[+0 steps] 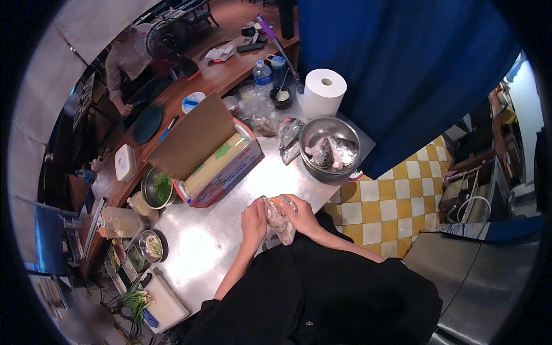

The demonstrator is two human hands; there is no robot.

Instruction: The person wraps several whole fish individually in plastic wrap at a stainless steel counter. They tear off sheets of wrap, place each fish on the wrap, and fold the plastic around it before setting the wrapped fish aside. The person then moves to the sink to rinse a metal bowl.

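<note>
Both hands hold a clear plastic bag with pinkish-orange food in it, close to my body at the steel table's near edge. My left hand grips the bag's left side near the top. My right hand is closed around its upper right side. Beyond them, a steel bowl holds fish pieces with dark spotted skin. Another plastic bag lies just left of that bowl. An open cardboard box with its lid raised stands to the left of the bag.
A paper towel roll stands behind the fish bowl. Bowls of greens and cut vegetables, plus squeeze bottles, line the left side. A cutting board bears scallions and a dark-handled tool. Across the wooden counter is another person.
</note>
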